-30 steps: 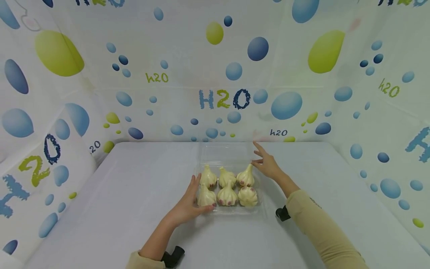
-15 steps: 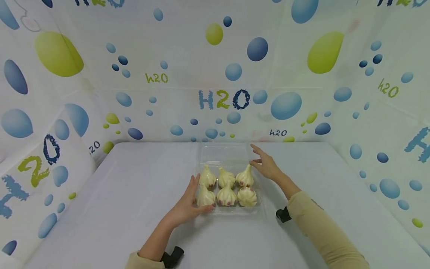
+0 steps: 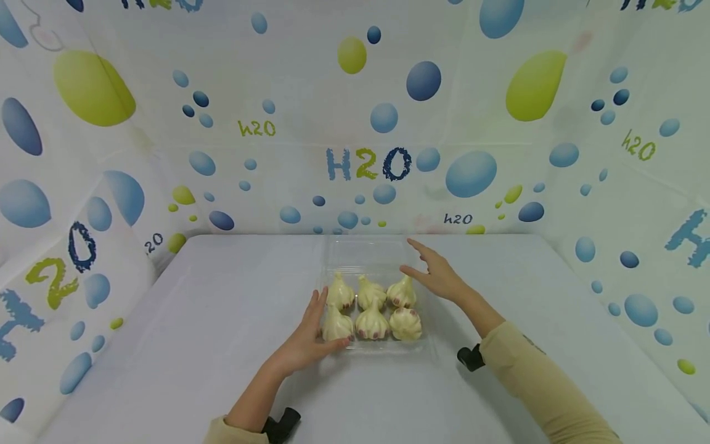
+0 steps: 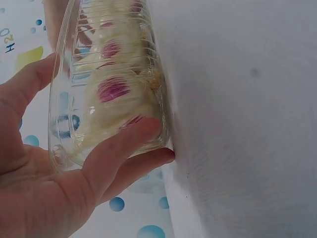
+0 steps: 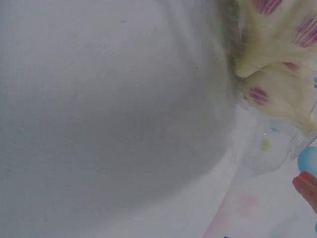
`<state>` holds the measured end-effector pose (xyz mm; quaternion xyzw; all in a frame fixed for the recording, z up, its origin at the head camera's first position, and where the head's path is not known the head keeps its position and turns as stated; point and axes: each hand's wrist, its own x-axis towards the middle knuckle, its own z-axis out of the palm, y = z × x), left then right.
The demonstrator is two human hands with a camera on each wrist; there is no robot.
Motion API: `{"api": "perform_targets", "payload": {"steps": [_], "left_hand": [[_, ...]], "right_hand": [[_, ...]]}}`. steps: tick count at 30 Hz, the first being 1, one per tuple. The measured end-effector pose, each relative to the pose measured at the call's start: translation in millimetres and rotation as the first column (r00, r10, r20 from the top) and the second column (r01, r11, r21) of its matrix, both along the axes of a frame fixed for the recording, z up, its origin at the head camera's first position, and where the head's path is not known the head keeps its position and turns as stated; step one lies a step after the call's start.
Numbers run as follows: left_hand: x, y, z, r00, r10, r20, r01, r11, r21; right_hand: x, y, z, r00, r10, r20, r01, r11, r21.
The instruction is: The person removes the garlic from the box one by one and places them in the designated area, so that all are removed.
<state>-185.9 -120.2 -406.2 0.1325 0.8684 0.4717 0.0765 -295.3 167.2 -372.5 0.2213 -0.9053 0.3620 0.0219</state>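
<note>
I see the clear box (image 3: pixel 385 346) on the surface (image 3: pixel 222 296), six garlic bulbs (image 3: pixel 371 324) in two rows inside, and its lid (image 3: pixel 366 251) open at the far side. The left hand (image 3: pixel 302 345) holds the near left corner; the right hand (image 3: pixel 440 277) is spread wide beside the far right bulb, gripping nothing. In my judgement, the box may slide if the left hand pushes unevenly, and a careless right finger could knock that bulb. Only the head view shows me all bulbs; the left wrist view shows better the fingers (image 4: pixel 133 136) around the corner.
</note>
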Motion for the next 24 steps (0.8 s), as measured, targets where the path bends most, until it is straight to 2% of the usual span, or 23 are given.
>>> {"api": "perform_targets", "payload": {"steps": [6, 10, 15, 24], "left_hand": [[-0.9, 0.2, -3.7, 0.999, -0.017, -0.033, 0.016, 1.000, -0.021], [-1.8, 0.9, -5.7, 0.999, -0.014, -0.049, 0.012, 0.999, -0.035], [-1.6, 1.0, -6.1, 0.999, -0.003, -0.045, 0.001, 0.999, -0.043], [-0.1, 0.7, -3.3, 1.000, 0.004, -0.021, -0.004, 1.000, -0.016]], "right_hand": [[6.7, -5.6, 4.5, 0.999, 0.025, 0.029, -0.025, 1.000, -0.018], [10.2, -11.2, 5.6, 0.999, 0.046, 0.014, -0.046, 0.999, 0.000], [15.1, -20.1, 6.7, 0.997, 0.070, -0.017, -0.070, 0.997, 0.026], [24.0, -36.4, 10.1, 0.996, 0.088, -0.015, -0.087, 0.995, 0.047]]}}
